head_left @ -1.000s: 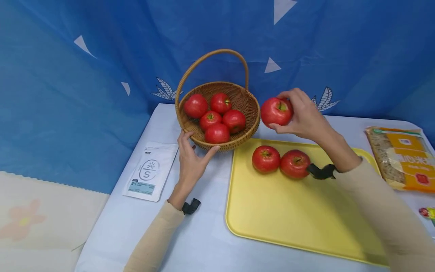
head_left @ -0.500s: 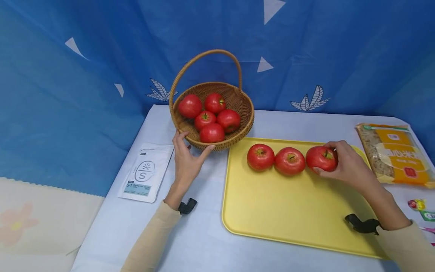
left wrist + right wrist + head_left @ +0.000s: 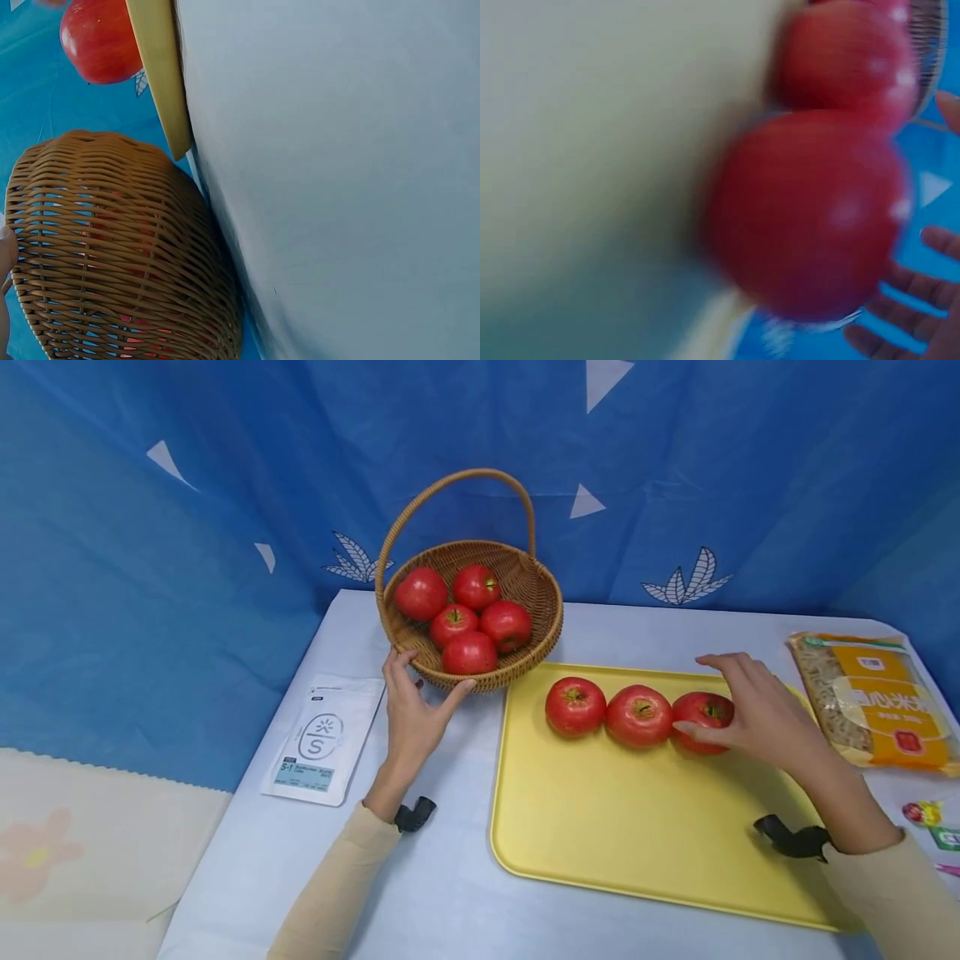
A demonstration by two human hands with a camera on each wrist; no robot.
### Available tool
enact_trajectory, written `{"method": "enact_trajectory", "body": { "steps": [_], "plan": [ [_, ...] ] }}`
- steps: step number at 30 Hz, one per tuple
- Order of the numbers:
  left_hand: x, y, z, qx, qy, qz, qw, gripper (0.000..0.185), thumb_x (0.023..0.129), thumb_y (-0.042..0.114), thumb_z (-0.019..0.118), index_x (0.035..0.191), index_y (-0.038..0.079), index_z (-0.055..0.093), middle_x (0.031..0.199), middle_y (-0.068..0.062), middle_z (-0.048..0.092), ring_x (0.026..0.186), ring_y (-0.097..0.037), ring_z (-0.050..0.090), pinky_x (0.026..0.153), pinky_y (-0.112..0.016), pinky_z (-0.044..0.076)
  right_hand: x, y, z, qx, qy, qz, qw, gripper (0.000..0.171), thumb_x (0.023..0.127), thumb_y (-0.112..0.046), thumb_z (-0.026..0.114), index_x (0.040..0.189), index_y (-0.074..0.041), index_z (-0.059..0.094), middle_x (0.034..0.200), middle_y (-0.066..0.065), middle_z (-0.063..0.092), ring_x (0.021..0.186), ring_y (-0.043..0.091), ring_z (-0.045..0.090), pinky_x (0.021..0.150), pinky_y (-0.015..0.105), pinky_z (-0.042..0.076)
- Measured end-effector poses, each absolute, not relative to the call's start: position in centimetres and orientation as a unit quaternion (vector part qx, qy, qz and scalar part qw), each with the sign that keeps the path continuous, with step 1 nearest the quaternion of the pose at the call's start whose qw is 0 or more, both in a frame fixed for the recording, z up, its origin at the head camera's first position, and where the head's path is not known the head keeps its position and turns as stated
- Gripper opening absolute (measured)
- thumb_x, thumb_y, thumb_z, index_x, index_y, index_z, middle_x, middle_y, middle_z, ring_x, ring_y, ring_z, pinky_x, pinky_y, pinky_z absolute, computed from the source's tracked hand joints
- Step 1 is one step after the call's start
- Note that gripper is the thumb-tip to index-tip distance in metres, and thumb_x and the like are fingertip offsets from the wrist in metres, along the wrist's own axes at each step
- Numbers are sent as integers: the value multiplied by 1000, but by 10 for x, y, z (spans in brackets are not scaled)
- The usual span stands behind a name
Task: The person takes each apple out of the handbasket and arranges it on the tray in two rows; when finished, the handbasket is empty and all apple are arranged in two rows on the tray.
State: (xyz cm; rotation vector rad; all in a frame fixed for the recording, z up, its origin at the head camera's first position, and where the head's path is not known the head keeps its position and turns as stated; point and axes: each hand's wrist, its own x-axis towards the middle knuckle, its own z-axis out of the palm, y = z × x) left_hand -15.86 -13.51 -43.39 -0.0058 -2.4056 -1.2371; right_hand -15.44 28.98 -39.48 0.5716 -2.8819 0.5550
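Observation:
My left hand point(image 3: 412, 718) holds the near-left rim of a brown wicker basket point(image 3: 532, 581), fingers at its left side and thumb at its front. Several red apples point(image 3: 468, 653) lie inside; in the left wrist view they show faintly through the woven wall point(image 3: 120, 240). On a yellow tray point(image 3: 622, 810), three apples stand in a row along the far side. Around the rightmost apple point(image 3: 701, 710) my right hand point(image 3: 765, 714) is spread, fingers raised off it and thumb overlapping its front. The right wrist view shows that apple point(image 3: 810, 217) blurred, with the spread fingers point(image 3: 911, 281) apart from it.
A white coffee pouch point(image 3: 322, 743) lies left of the basket. Right of the tray are an orange-and-clear grain bag point(image 3: 873, 697) and a small wrapped candy point(image 3: 922, 812). A blue curtain point(image 3: 300, 460) hangs behind the table.
The right hand carried an apple from beside the basket down to the right end of the row on the tray, then let go, fingers spreading. The left hand stays at the basket rim.

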Motion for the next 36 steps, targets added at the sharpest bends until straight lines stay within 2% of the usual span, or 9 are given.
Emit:
{"method": "enact_trajectory", "body": {
  "steps": [4,10,15,19,25,36],
  "plan": [
    [-159,-135,-434,-3,-868,-446,218,91,79,51,78,140,3,31,157,-21,18,139,-34,36,97,-50,50,-182,256,-367,284,-933,188,114,91,62,-33,93,137,-8,48,127,18,52,107,34,51,84,57,49],
    [-158,-134,-435,-2,-866,-452,215,91,79,52,78,140,2,32,157,-23,18,139,-34,35,97,-50,50,-217,185,-341,407,-887,203,82,92,70,-40,88,147,-20,41,131,10,51,116,27,49,83,49,54],
    [-157,-134,-434,-3,-864,-456,211,91,79,52,77,140,2,31,158,-24,16,141,-36,34,99,-49,50,-242,140,-333,465,-856,214,74,85,73,-41,86,145,-21,44,133,11,50,120,29,49,91,49,51],
    [-157,-134,-432,-4,-866,-453,211,91,79,53,76,140,3,31,158,-23,15,140,-35,34,100,-47,50,-266,113,-321,484,-843,226,66,83,75,-42,84,144,-19,45,136,13,48,124,30,47,97,51,48],
    [-159,-135,-431,-6,-866,-454,208,90,80,52,76,140,4,30,158,-22,15,141,-33,34,101,-47,50,-302,73,-301,481,-852,204,21,84,77,-46,81,147,-18,43,133,13,47,122,28,47,100,46,46],
    [-160,-136,-434,-8,-864,-457,209,89,80,51,76,140,4,30,159,-21,14,142,-32,33,101,-47,49,-338,8,-288,454,-874,164,-64,84,81,-57,72,151,-28,35,142,9,41,129,25,46,108,44,42]
  ]
}}
